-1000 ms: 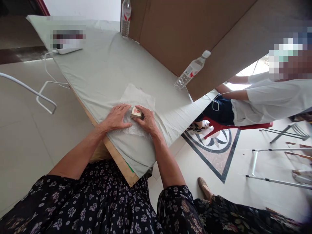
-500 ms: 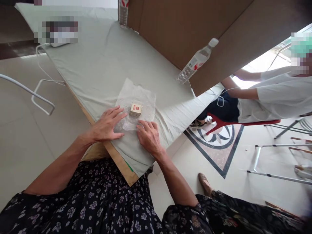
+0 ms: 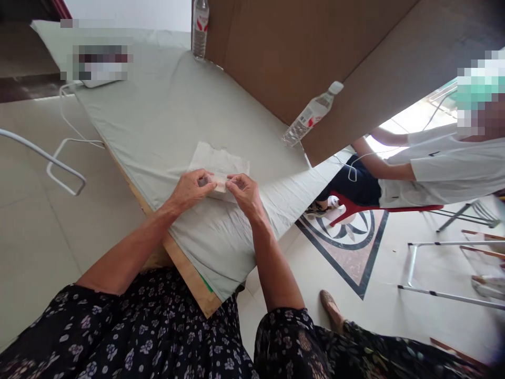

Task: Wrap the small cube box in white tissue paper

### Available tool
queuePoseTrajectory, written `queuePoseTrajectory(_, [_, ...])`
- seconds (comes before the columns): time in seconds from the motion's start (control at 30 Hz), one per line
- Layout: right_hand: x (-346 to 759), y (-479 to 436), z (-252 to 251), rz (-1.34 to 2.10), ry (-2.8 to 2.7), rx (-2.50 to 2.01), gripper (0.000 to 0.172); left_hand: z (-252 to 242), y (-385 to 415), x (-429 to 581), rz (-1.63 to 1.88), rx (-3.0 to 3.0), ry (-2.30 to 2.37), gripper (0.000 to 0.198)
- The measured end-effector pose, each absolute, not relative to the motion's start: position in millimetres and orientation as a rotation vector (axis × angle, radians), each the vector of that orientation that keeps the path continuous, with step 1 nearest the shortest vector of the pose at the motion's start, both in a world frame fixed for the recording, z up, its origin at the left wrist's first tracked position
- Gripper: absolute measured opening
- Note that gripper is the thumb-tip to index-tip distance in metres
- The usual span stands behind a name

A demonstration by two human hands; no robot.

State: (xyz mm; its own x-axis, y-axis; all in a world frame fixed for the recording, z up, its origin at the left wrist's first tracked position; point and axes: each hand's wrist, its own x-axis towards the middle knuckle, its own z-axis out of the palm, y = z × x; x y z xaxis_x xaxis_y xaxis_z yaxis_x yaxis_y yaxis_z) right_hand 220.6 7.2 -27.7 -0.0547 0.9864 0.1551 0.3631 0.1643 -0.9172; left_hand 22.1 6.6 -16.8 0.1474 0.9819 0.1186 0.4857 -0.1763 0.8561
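A sheet of bubble wrap (image 3: 221,158) lies on the cloth-covered table, its near part folded up over a small cream box (image 3: 219,184) with red print. The box shows only faintly through the clear plastic. My left hand (image 3: 195,187) pinches the wrap at the box's left side, thumb and fingers closed. On the other side my right hand (image 3: 245,190) grips the wrap the same way, its fingertips close to the box. The far part of the sheet spreads flat on the cloth beyond both hands.
Large cardboard panels (image 3: 284,63) stand along the table's far right. One plastic bottle (image 3: 311,116) leans there, and another bottle (image 3: 200,31) stands at the back. A white device (image 3: 102,79) with a cable sits far left. Someone in a white shirt (image 3: 450,168) sits at the right.
Both hands have gone from lying open beside the box to pinching the bubble wrap. The sheet's near edge is now lifted and folded over the box.
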Motion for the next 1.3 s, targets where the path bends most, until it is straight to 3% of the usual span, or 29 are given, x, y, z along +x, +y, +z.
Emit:
queuePoseTrajectory(0.13, [214.6,11.7,-36.8,1.09,-1.419,-1.287,0.027,-21.4,11.1,26.3,1.003,1.619,1.38,0.024])
queuePoseTrajectory(0.6, [212.8,10.3,-48.6,0.919,-1.5,-1.335,0.016,-19.5,3.0,27.7,0.978,1.527,1.384,0.026])
queuePoseTrajectory(0.67, [217.0,5.5,-43.9,0.77,-1.547,-1.398,0.017,-19.0,3.3,28.3,0.979,1.53,1.386,0.024])
queuePoseTrajectory(0.83, [219.8,-32.9,-21.6,-0.046,-1.776,-1.467,0.024,-17.3,3.2,29.6,0.965,1.546,1.368,0.023])
queuePoseTrajectory(1.0, [200.8,-49.3,-21.0,-0.053,-2.224,-1.327,0.027,-16.2,3.7,28.1,0.956,1.591,1.385,0.022])
queuePoseTrajectory(1.3, [200.7,-38.1,-18.5,-0.076,-2.365,-1.374,0.029,-11.0,0.7,-9.2,0.89,1.629,1.426,0.03])
